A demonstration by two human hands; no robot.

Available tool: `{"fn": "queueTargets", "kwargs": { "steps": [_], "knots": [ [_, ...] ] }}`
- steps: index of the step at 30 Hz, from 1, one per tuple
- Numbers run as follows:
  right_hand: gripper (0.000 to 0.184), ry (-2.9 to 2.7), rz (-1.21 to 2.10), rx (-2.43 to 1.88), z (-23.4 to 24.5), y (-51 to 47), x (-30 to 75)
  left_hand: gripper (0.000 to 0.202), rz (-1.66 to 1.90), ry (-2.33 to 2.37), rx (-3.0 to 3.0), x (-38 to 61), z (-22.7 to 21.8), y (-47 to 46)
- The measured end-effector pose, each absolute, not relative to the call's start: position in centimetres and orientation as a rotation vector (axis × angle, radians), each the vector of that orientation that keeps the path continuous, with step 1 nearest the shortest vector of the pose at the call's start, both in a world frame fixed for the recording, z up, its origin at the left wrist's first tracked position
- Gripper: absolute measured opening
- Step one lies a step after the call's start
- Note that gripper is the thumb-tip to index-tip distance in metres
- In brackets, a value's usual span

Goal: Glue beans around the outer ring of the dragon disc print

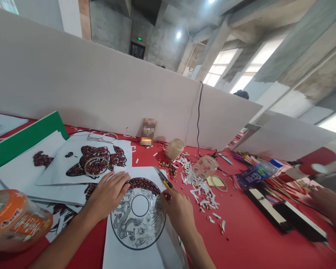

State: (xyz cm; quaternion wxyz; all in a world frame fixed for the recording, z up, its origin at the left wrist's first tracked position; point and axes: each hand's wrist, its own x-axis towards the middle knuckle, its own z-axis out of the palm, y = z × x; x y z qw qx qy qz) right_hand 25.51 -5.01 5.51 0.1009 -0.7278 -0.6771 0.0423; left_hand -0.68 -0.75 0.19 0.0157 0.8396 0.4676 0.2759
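Note:
A white sheet printed with a round dragon design lies before me on the red table. Dark red beans form a curved band along the circle's top edge. My left hand rests on the paper at the circle's upper left, palm down, fingers stretched out. At the upper right edge my right hand is closed, its fingertips pinched at the bean band; what they pinch is hidden. A slim metal tool with a yellow and black handle points away just beyond this hand; whether it is gripped is unclear.
Left are bean-covered picture sheets, a roll of tape, a green board and an orange-labelled bottle. Jars, paper scraps and loose beans lie right. Another person's hand is far right. A white partition stands behind.

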Motion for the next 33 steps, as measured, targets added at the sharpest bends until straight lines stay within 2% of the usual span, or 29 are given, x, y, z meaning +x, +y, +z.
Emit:
{"fn": "queueTargets", "kwargs": {
  "steps": [8,12,16,22,27,33],
  "knots": [
    [0.028,-2.222,-0.091,-1.788,4.0,-6.4,27.1,0.035,0.818,1.456,2.633,-0.7,0.1,-0.6],
    [0.03,-2.346,-0.23,-1.771,3.2,-7.0,26.8,0.035,0.804,1.447,2.641,-0.8,-0.1,-0.6],
    [0.025,-2.387,-0.365,-1.797,3.3,-7.1,26.1,0.035,0.813,1.467,2.649,-0.8,-0.1,-0.6],
    [0.034,-2.427,-0.359,-1.694,3.4,-6.7,26.5,0.035,0.766,1.477,2.643,-0.8,0.0,-0.7],
    [0.028,-2.518,-0.163,-1.684,3.9,-5.3,27.0,0.036,0.742,1.488,2.625,-0.8,-0.1,-0.6],
    [0.046,-2.404,0.279,-1.612,5.5,-4.5,28.3,0.035,0.771,1.485,2.618,-0.7,0.0,-0.7]
  ]
}}
